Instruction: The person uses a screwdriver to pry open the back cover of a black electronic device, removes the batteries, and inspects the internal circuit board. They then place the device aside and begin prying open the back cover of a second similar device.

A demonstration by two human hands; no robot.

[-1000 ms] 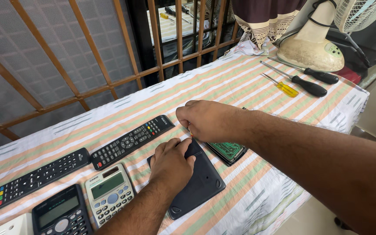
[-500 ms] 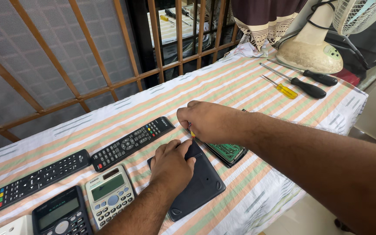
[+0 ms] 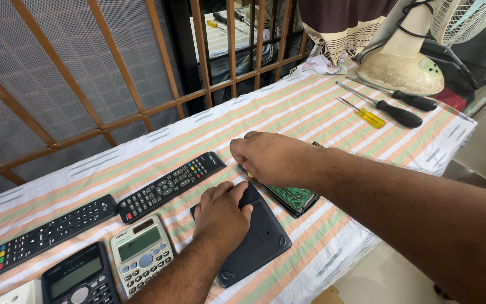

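My left hand [image 3: 223, 217] lies flat on a black plastic back cover [image 3: 257, 239] on the striped cloth and holds it down. My right hand [image 3: 271, 157] is closed around a small tool with an orange-yellow tip, held at the cover's upper edge. Right beside it lies an opened device half with a green circuit board [image 3: 293, 198], partly hidden under my right hand and forearm.
Two black remotes [image 3: 167, 186] [image 3: 49, 233] and two calculators [image 3: 140, 259] [image 3: 80, 278] lie at the left. Three screwdrivers, one yellow-handled [image 3: 367, 115], lie at the far right beside a fan base [image 3: 400, 67]. A metal window grille runs behind; the table's edge drops off at the front right.
Both hands stay almost where they were; my right hand has shifted slightly at the cover's upper edge.
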